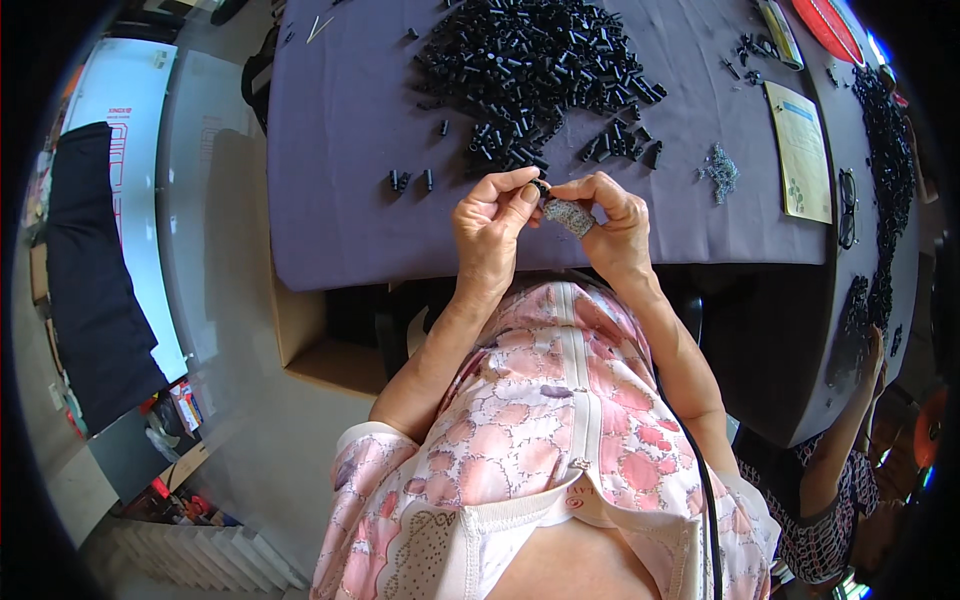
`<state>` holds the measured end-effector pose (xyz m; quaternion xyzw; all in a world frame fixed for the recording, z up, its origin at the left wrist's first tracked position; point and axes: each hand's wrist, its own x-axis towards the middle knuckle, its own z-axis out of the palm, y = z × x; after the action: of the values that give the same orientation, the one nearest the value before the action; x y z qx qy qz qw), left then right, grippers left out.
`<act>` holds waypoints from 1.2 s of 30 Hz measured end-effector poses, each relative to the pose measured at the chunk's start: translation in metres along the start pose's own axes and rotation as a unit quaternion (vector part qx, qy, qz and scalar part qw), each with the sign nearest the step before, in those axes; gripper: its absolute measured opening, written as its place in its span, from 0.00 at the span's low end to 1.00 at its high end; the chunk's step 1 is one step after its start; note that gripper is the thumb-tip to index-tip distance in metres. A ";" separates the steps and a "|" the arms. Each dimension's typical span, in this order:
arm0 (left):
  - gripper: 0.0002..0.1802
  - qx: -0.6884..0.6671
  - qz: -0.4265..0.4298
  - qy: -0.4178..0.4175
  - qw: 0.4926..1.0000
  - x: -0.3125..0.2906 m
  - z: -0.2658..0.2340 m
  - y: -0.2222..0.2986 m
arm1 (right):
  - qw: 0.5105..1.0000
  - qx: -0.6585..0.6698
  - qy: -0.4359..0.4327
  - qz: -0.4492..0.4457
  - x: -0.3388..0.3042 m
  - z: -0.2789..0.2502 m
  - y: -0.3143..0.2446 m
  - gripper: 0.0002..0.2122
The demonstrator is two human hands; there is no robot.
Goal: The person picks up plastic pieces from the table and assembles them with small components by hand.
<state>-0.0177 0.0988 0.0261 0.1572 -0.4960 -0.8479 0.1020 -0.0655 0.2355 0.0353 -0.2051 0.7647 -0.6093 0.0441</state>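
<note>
At the near edge of the cloth-covered table, my left hand pinches a small black cylindrical part between thumb and fingers. My right hand meets it from the other side, its thumb and forefinger closed at the part. A speckled silvery-grey clump sits in the curled fingers of that hand; its separate pieces are too small to make out. Just beyond my fingers lies a large heap of black cylindrical parts. Several loose black parts rest to the left of my hands.
To the right lie a small pile of silvery bits, a tan paper packet and dark-framed glasses. Another person's arm reaches over a neighbouring table with more black parts. An open cardboard box stands below the table's left side.
</note>
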 end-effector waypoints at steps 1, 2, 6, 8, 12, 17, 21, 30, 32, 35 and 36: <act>0.10 -0.024 -0.010 -0.014 1.000 0.001 -0.001 0.000 | 1.000 0.000 0.000 0.000 0.001 -0.001 0.000 0.12; 0.10 -0.048 -0.021 -0.029 0.998 0.001 -0.001 0.000 | 0.999 -0.035 0.005 -0.007 0.002 -0.003 -0.002 0.11; 0.11 -0.055 -0.011 -0.061 0.997 0.002 0.000 0.000 | 0.998 -0.061 0.002 -0.027 0.005 -0.006 0.002 0.10; 0.12 -0.057 -0.038 -0.075 0.995 0.003 -0.005 -0.003 | 0.997 -0.065 -0.013 -0.029 0.004 -0.007 0.003 0.11; 0.12 -0.089 -0.088 -0.071 0.990 0.003 -0.008 -0.001 | 0.994 -0.068 -0.055 -0.069 0.010 -0.013 -0.005 0.14; 0.18 -0.076 -0.104 -0.096 0.987 0.003 -0.012 0.000 | 0.985 -0.054 -0.151 -0.056 0.020 -0.017 -0.006 0.18; 0.20 -0.075 -0.145 -0.108 0.981 0.004 -0.012 0.007 | 0.978 -0.039 -0.194 -0.070 0.018 -0.016 0.002 0.18; 0.19 -0.181 -0.186 -0.096 0.961 0.001 -0.009 -0.003 | 0.987 0.023 -0.152 -0.055 0.012 -0.014 0.006 0.15; 0.19 -0.229 -0.192 -0.098 0.949 0.001 -0.010 -0.007 | 0.988 0.035 -0.146 -0.044 0.012 -0.014 0.003 0.14; 0.19 -0.225 -0.192 -0.096 0.950 0.000 -0.010 -0.007 | 0.988 0.051 -0.140 -0.043 0.011 -0.013 0.004 0.13; 0.19 -0.223 -0.193 -0.095 0.951 0.000 -0.010 -0.006 | 0.987 0.055 -0.139 -0.053 0.011 -0.013 0.005 0.13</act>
<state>-0.0140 0.0940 0.0162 0.1420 -0.2619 -0.9514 -0.0781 -0.0812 0.2437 0.0355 -0.3253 0.7041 -0.6179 0.1285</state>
